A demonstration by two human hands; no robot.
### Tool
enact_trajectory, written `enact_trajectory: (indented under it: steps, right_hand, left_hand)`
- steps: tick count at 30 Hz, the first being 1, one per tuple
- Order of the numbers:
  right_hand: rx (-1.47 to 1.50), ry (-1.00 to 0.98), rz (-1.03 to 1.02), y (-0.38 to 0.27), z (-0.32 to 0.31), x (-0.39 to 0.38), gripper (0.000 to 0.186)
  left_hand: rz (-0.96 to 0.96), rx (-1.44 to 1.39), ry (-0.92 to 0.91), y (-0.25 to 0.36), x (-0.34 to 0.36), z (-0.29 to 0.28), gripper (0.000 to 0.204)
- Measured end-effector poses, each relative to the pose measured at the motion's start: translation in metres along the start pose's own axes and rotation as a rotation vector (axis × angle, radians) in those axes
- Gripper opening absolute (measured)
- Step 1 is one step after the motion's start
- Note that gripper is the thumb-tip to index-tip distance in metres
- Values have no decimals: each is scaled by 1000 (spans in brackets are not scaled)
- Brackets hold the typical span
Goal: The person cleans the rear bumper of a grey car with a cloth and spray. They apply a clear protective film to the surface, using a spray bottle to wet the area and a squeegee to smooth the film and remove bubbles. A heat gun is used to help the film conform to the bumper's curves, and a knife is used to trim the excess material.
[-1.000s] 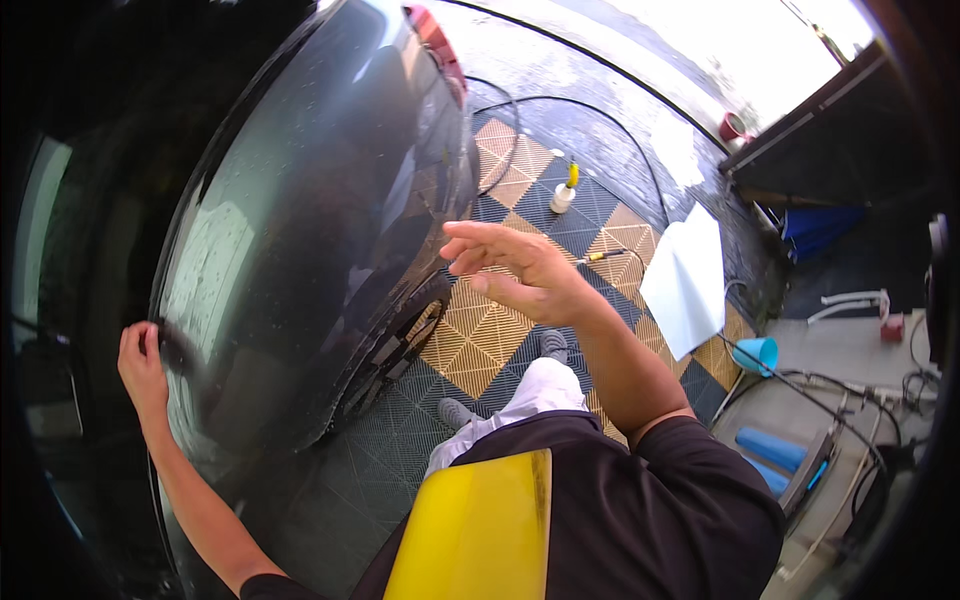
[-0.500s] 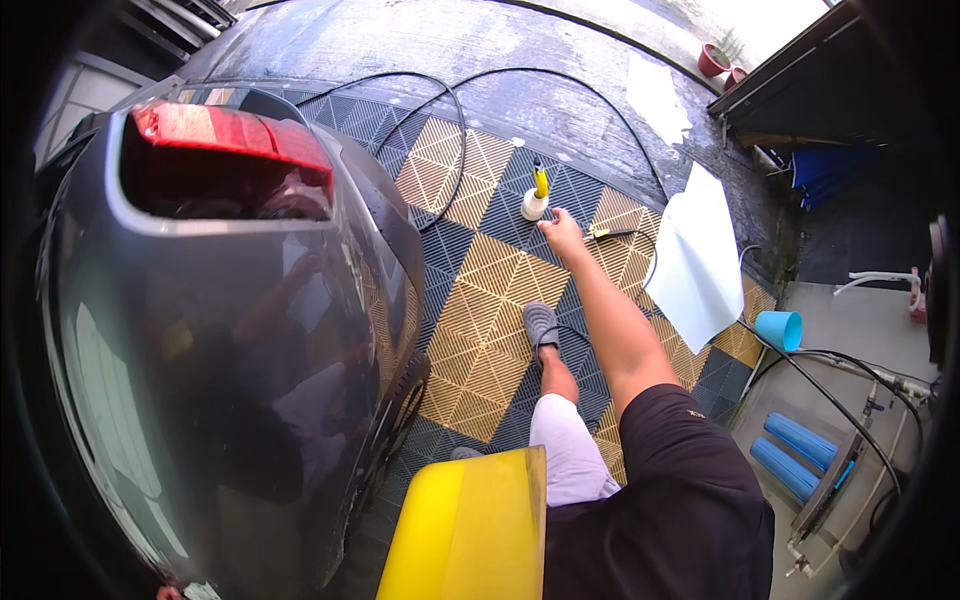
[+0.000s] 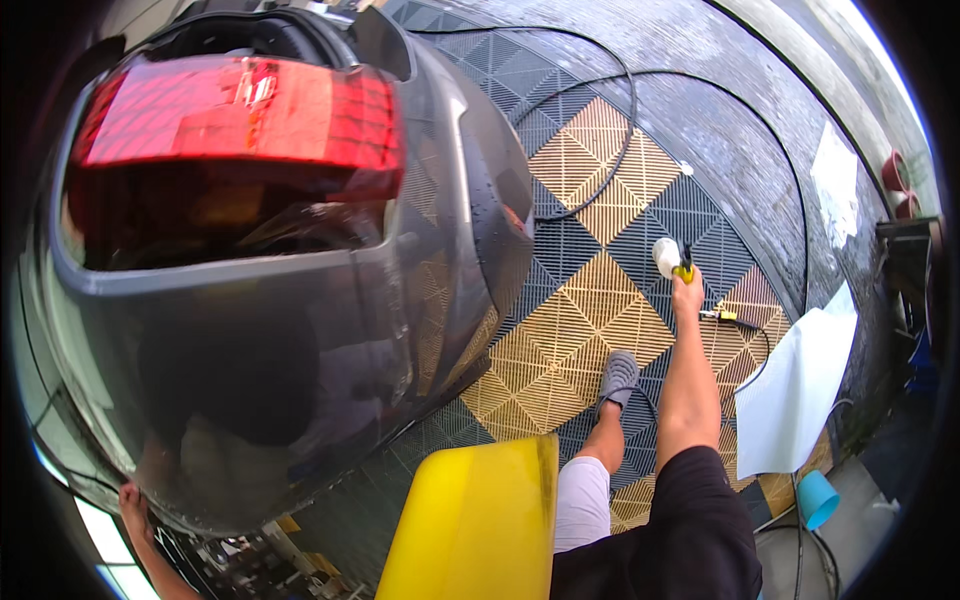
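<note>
My right arm reaches down and away to a white spray bottle (image 3: 665, 255) with a yellow and black top. My right hand (image 3: 687, 291) is closed round the yellow part, and the bottle tilts to the left. Far left, my left hand (image 3: 134, 508) is at the lower edge of a dark grey car panel (image 3: 240, 400), fingers curled; what they grip is too small to make out. A red tail light (image 3: 240, 110) sits in the panel's upper part. Reflections and wrinkles of a clear, film-like layer show on the panel.
Black and tan grid tiles (image 3: 555, 345) cover the floor, with a black hose (image 3: 720, 78) looped across. A white sheet (image 3: 797, 390) and a blue cup (image 3: 817, 499) lie to the right. A large yellow object (image 3: 470, 520) stands close at the bottom, beside my shoe (image 3: 618, 378).
My right hand has closed on the spray bottle, which now tilts. The view has swung left, so more of the car and my left hand shows.
</note>
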State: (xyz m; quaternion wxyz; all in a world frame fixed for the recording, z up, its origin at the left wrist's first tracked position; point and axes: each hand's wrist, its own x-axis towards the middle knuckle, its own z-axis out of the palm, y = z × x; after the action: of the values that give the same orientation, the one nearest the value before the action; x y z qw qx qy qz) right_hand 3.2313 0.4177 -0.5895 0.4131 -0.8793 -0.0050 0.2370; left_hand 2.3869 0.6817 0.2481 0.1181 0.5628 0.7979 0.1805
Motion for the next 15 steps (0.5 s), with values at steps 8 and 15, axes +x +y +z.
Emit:
enact_trajectory:
  steps: [8,15]
  right_hand:
    - [1083,-91,-699,-268,-234,-327,48]
    - [50,-307,-766,-405,-283,-547,43]
  left_hand:
    - [376,271,35,40,-28,46,11]
    - [778,241,122,27,-21,57,15]
